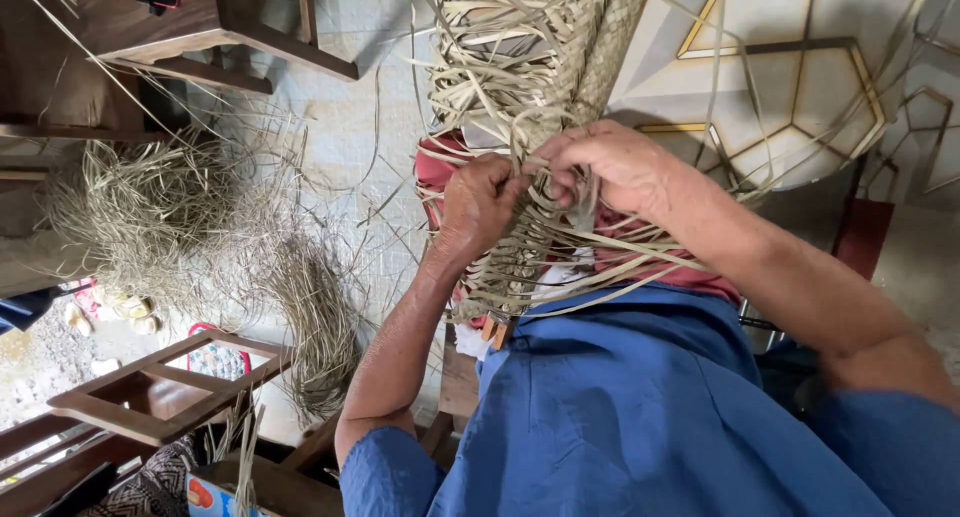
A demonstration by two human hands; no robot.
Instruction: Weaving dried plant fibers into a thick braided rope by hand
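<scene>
While my left hand [478, 202] clenches the woven mat [545, 97] to brace it, my right hand [605, 167] pinches a loose strip [640, 239], holding the weave taut.

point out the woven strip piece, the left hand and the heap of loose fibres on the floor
woven strip piece [590, 37], head view, plaited upper part
left hand [480, 202], head view, back of hand
heap of loose fibres [170, 202], head view, middle of pile

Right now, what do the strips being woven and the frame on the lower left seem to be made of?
The strips look like dried palm or similar leaf: pale, flat, matte, curling at loose ends. The frame looks like brown wood, smooth, plain squared bars. Both hands grip the weave.
</scene>
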